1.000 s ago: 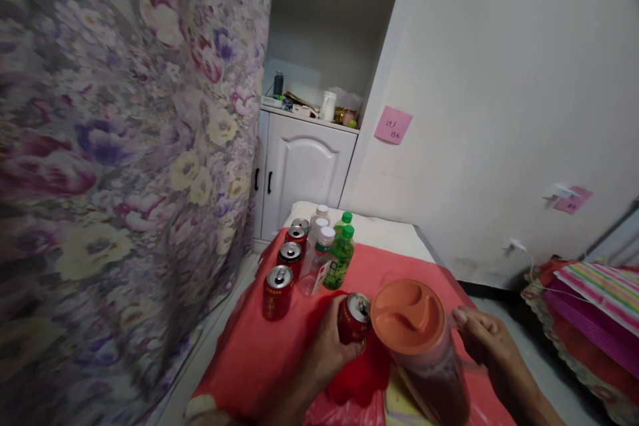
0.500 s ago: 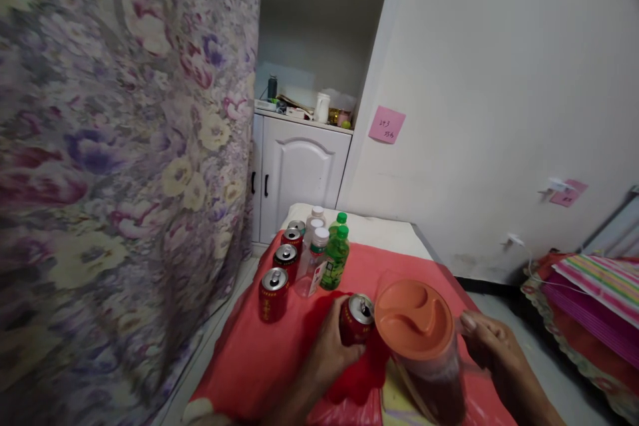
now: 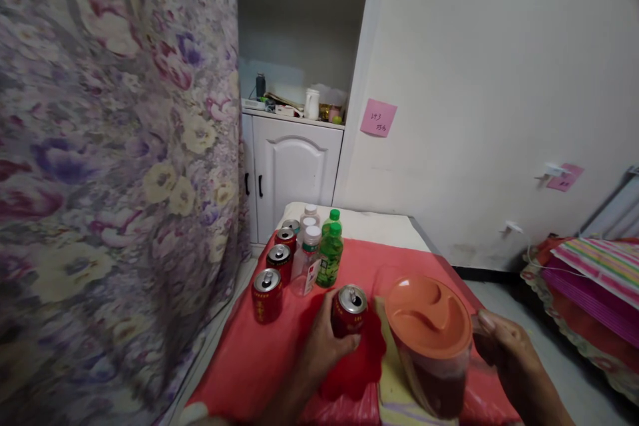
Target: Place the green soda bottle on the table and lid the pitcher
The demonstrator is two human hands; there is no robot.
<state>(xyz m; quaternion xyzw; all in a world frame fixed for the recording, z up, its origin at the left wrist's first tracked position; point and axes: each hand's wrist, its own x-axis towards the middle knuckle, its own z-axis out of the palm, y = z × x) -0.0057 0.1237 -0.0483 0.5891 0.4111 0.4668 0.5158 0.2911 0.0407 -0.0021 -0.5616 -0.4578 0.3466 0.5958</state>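
My left hand (image 3: 327, 339) is wrapped round a dark red drink can (image 3: 349, 311) with an opened top, holding it upright over a red scalloped tray (image 3: 367, 363). My right hand (image 3: 504, 339) is closed on the handle of a clear pitcher (image 3: 442, 379) with an orange lid (image 3: 428, 316). Dark liquid shows in the pitcher, which stands nearly upright over a yellow cloth (image 3: 399, 386). To the left stand several cans, the nearest a red can (image 3: 267, 296), beside clear bottles (image 3: 305, 265) with white caps and green bottles (image 3: 330, 256).
A red cloth (image 3: 239, 373) covers most of the table, with a cream cover (image 3: 374, 225) at its far end. A floral curtain (image 3: 114, 146) hangs at left. Behind are a white cabinet (image 3: 299, 170) and a wall. A bed (image 3: 594, 306) stands at right.
The pitcher has moved right, away from the can, and stands straighter. The can in my left hand has shifted slightly left. The view has turned a little.
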